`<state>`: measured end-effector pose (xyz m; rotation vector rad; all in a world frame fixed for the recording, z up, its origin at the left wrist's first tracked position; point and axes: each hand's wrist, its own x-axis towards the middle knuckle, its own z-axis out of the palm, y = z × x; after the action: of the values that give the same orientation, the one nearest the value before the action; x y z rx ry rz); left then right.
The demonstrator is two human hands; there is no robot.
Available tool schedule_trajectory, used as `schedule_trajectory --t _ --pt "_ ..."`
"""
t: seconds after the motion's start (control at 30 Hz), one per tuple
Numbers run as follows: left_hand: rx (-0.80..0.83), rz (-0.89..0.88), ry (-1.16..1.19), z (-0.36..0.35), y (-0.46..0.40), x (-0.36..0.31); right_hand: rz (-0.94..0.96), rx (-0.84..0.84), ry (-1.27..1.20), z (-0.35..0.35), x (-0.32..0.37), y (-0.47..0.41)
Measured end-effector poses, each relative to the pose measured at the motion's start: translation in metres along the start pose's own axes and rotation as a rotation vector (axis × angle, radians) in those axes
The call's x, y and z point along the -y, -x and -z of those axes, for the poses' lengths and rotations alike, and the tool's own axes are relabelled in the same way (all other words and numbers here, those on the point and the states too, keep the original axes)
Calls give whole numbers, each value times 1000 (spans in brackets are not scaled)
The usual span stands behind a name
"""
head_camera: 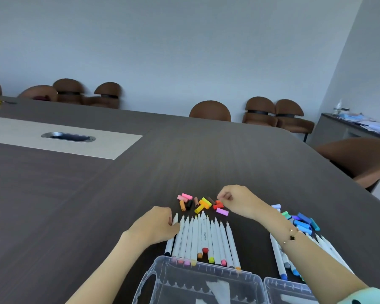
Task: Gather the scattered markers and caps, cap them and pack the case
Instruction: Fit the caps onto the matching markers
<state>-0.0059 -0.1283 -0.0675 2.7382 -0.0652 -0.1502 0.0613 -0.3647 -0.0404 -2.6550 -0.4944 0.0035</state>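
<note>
Right grip [236,199] pinches red cap [218,202]; left [160,223] grips marker [174,224].

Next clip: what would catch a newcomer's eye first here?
The bright loose caps heaped on the dark table, with the right hand reaching into them. Just below, a fan of uncapped white markers, the left hand resting on its edge, above the clear case.

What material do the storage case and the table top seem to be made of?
The case: probably clear hard plastic, glossy, since the markers show through its wall and it has molded ridges. The table top: dark wood-look surface, matte, with fine grain lines; whether veneer or laminate is unclear.
</note>
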Motion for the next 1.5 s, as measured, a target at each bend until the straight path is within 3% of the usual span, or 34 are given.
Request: schedule_trajectory --t 0.23,0.43,0.67,0.77,0.83,0.97,1.07,1.17,1.27,1.5 --pt "-148 29 42 -11 7 4 221 61 121 -39 41 -29" --pt "-180 99 234 -11 6 9 311 80 374 -46 55 -35" --pt "-197 99 440 -10 2 22 326 125 542 -45 61 -39" --pt "-163 50 467 -9 3 23 321 48 546 -49 66 -38" --pt "-138 17 482 -7 4 23 254 -71 416 -52 66 -35" --pt "-99 -50 499 -6 6 18 -10 -215 -343 -52 67 -24" --pt "-120 -65 498 -13 10 15 -102 -155 -743 -49 71 -11" --pt "-103 -50 642 -11 15 19 -200 -49 -1083 -46 76 -5" --pt "-66 -83 690 -9 15 21 -258 -30 -1258 -46 78 -5" --pt "-67 -136 683 -10 9 20 -256 -55 -1343 -51 80 -7"
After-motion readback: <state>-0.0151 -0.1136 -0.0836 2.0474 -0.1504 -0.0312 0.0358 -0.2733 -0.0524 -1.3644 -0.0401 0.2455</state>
